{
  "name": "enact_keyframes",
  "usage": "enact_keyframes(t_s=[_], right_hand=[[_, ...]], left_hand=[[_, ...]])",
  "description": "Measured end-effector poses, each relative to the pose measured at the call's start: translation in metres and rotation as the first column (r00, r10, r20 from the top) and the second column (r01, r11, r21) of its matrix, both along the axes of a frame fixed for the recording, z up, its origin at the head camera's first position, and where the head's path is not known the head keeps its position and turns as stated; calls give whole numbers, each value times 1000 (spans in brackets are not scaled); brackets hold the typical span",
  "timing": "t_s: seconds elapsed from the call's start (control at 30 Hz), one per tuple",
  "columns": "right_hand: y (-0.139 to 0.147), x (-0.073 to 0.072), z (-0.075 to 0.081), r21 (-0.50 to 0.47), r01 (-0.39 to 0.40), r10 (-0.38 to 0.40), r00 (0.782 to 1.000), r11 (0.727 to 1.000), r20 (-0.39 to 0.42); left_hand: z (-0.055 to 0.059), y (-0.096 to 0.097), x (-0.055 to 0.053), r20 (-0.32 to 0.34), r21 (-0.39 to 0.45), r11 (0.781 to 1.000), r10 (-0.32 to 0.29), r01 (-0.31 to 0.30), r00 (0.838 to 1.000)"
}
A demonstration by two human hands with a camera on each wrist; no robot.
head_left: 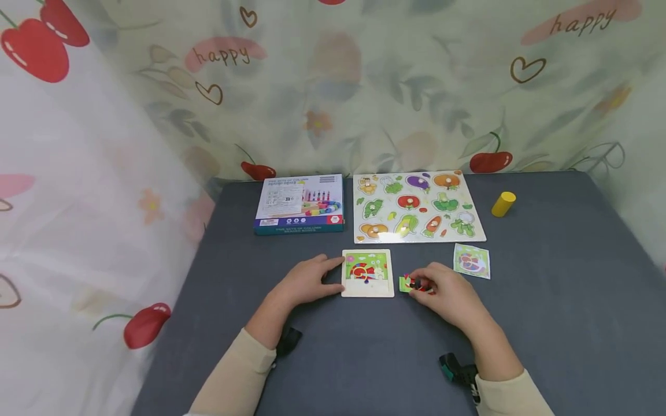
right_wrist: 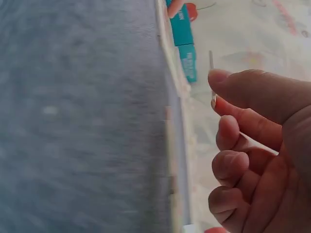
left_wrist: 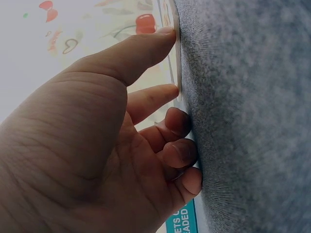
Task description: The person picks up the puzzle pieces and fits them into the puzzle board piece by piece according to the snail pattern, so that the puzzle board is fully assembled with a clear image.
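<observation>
My left hand rests at the left side of a small square puzzle tray, with its index finger at the upper corner and its thumb near the lower one. The tray's upper part is filled with a green and red picture; its lower part is pale and bare. In the left wrist view, the thumb and index fingertips touch the tray's thin edge, and the other fingers are bent. Just right of the tray, my right hand pinches a flat green and red puzzle piece between thumb and index finger. The right wrist view shows this piece edge-on.
Behind the tray lie a boxed bead set and a vegetable peg puzzle board. A small picture card is just beyond my right hand. A yellow cylinder stands at the back right. Patterned cloth hangs behind the dark table.
</observation>
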State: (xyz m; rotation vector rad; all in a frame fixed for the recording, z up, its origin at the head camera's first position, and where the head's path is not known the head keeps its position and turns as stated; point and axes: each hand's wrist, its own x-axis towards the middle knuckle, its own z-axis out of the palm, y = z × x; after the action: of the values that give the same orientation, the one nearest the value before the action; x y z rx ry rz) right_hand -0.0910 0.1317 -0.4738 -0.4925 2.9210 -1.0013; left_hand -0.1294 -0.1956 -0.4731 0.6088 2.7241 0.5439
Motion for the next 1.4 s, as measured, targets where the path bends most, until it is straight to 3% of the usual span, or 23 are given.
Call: enact_keyframes(t_s=[0.17, 0.4, 0.77, 0.87, 1.1, 1.4], right_hand=[[4, 8, 22, -37, 17, -17, 1000, 999, 7], [10, 11, 62, -68, 32, -32, 999, 997, 5], [12, 12, 102, -89, 23, -38, 985, 996, -167], [8, 13, 109, -102, 13, -34, 977, 995, -211], [-11, 21, 118, -134, -10, -14, 984, 991, -177], [-39, 21, 110, -181, -116, 84, 980, 977, -178]], left_hand=[[1, 1, 1, -6, -34, 999, -8, 8, 1000], [0, 1, 1, 1, -10, 1000, -5, 5, 1000], [2, 1, 3, 14, 15, 1000, 7, -7, 1000], [1, 1, 3, 18, 26, 1000, 9, -10, 1000], [-1, 0, 4, 20, 36, 999, 18, -18, 1000], [1, 0, 3, 19, 39, 999, 15, -16, 1000]])
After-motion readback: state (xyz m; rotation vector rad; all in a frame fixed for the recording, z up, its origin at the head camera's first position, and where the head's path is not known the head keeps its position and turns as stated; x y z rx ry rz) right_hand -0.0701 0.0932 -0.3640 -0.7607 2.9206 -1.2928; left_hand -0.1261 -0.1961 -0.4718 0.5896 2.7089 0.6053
